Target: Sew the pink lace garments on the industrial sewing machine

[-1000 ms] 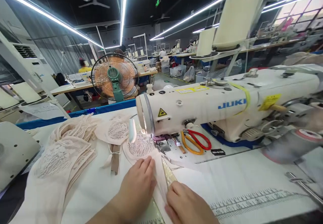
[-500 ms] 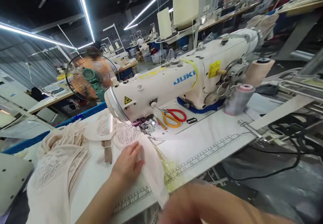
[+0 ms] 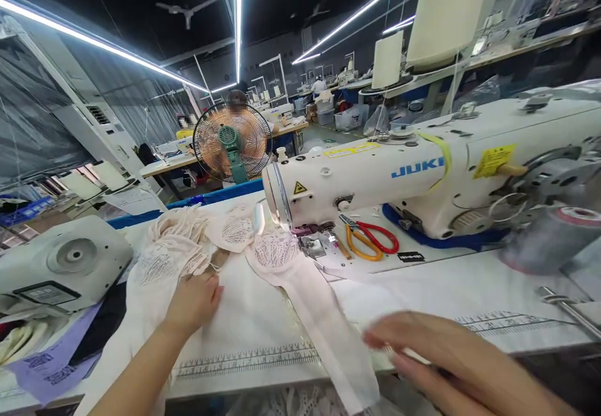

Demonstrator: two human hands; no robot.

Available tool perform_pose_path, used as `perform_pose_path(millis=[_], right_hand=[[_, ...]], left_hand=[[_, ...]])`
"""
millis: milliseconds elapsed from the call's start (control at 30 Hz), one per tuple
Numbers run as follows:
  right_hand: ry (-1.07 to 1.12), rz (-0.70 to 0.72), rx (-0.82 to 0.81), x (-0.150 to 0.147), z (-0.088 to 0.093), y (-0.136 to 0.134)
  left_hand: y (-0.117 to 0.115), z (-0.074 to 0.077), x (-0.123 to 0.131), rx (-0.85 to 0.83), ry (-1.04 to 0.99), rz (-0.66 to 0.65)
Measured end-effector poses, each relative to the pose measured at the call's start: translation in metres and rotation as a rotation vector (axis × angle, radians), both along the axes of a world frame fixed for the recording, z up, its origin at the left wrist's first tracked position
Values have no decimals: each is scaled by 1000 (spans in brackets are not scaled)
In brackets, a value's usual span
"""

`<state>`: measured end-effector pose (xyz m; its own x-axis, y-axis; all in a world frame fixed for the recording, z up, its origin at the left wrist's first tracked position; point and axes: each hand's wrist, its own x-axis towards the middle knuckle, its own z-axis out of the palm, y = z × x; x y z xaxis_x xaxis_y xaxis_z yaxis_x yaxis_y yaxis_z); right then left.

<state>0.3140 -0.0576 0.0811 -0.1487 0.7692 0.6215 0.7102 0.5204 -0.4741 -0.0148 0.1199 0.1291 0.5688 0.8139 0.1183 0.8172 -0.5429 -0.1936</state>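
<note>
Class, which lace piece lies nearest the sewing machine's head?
The pale piece with its lace end by the sewing machine and its plain band reaching the front edge of the table. The stack and the other lace piece lie farther left.

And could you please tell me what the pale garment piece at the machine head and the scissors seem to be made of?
The pale garment piece: thin-looking, matte fabric, as it lies limp, fibre unclear; its far end shows a lace-like pattern.
The scissors: blades apparently metal, going by their grey sheen; the smooth, evenly coloured handles look plastic or plastic-coated.
</note>
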Motion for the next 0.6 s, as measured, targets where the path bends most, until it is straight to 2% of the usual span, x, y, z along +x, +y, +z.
perform_pose_path(millis=[67, 133, 267, 333, 400, 467, 600], right_hand=[[-127, 74, -31, 2, 1, 24], [-284, 122, -96, 1, 0, 45], [-460, 199, -248, -4, -3, 65], [-477, 243, -273, -5, -2, 65], [-480, 266, -279, -5, -1, 63], [-477, 281, -282, -5, 2, 61], [-486, 289, -262, -8, 9, 59]], left_hand=[[-10, 5, 16, -3, -16, -2], [-23, 3, 45, -40, -65, -49], [-39, -21, 115, -124, -175, -148], [-39, -35, 138, -135, -192, -167], [-35, -44, 147, -154, -182, -208], [-31, -47, 145, -185, -159, -269], [-25, -38, 132, -260, -65, -348]])
